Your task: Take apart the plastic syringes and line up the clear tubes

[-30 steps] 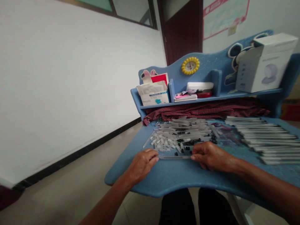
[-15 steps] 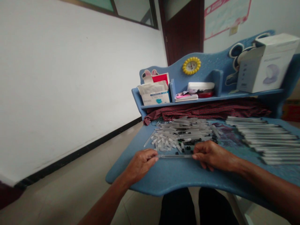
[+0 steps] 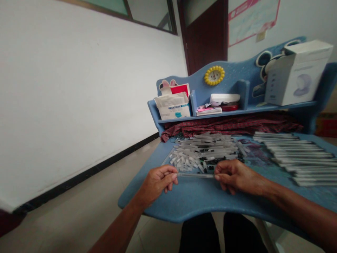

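Observation:
A thin clear pen tube point(image 3: 196, 175) lies level between my two hands, just above the blue desk point(image 3: 200, 200). My left hand point(image 3: 158, 182) pinches its left end with fingertips closed. My right hand point(image 3: 234, 175) pinches its right end, fingers curled. Right behind the tube lies a heap of clear pen parts and small black bits point(image 3: 205, 151). A row of finished clear pens point(image 3: 297, 156) lies side by side to the right of my right hand.
A red checked cloth point(image 3: 231, 124) lies bunched at the back of the desk under a shelf. On the shelf stand a tissue box point(image 3: 173, 105), papers point(image 3: 208, 109) and a white carton point(image 3: 297, 75). A white wall and tiled floor are to the left.
Both hands keep their pinch on the tube. My left hand has turned a little, its fingers curling more under the tube end. The view shifted slightly.

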The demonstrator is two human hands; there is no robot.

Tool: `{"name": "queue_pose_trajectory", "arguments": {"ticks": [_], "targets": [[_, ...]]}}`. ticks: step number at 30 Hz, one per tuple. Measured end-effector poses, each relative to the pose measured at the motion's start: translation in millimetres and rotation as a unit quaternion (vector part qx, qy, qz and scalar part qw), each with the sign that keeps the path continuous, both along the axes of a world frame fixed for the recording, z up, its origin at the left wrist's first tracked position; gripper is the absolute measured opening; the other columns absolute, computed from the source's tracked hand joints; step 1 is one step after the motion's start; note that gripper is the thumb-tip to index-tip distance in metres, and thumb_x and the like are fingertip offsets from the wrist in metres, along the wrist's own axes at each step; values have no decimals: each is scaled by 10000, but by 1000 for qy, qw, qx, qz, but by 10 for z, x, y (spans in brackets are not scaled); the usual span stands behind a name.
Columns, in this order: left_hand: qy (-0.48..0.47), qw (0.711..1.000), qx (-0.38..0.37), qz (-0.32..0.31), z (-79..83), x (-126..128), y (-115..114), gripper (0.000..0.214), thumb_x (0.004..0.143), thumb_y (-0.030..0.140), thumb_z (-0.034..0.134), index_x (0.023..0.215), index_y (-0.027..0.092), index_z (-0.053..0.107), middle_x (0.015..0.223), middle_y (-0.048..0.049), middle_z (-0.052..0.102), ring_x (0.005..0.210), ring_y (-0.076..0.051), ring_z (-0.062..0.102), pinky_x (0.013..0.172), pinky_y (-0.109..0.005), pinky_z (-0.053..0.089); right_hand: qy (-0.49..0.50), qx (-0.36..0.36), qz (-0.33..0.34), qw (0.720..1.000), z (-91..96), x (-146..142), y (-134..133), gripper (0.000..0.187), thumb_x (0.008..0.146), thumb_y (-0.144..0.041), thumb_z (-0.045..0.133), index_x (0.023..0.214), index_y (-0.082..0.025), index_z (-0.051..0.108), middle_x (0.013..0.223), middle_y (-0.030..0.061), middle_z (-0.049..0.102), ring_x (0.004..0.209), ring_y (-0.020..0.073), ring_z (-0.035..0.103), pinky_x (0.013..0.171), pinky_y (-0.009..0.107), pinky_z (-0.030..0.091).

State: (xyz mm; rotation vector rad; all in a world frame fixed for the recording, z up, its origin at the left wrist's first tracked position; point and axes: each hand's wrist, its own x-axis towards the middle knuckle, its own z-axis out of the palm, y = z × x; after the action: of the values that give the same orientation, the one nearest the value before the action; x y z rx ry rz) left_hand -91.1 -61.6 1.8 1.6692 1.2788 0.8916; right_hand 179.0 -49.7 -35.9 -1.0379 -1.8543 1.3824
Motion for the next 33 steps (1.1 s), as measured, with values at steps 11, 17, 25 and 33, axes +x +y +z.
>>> {"name": "queue_pose_trajectory", "arguments": {"ticks": [11,17,25,33], "targets": [[-144,989,-25,27,-126,180,46,225,736,351,625,779,132,601,538,33,565,368,-42,415,379,-169,316,-31,23,12,999,-11,-75,-85,271,820,-389,513,664,-168,493,487,-51,438,406,61,367,393,183,274],[-132,990,-23,39,-202,213,75,232,729,350,627,705,122,593,494,40,528,352,-30,381,366,-155,290,-81,118,6,990,7,-82,-126,280,853,-326,465,628,-160,485,549,-31,439,512,84,416,467,200,299],[-152,987,-38,27,-287,207,90,236,724,337,631,650,123,563,479,38,516,343,-25,365,351,-148,281,-115,164,-12,980,-62,-101,-99,286,850,-345,466,654,-145,525,566,-36,417,533,86,395,480,207,279],[-133,990,-37,25,-354,206,54,232,744,338,598,657,129,548,481,36,515,337,-30,348,346,-154,280,-132,182,-21,974,-70,-119,-90,270,845,-318,476,666,-135,561,572,-34,447,537,86,411,493,208,291]]}}
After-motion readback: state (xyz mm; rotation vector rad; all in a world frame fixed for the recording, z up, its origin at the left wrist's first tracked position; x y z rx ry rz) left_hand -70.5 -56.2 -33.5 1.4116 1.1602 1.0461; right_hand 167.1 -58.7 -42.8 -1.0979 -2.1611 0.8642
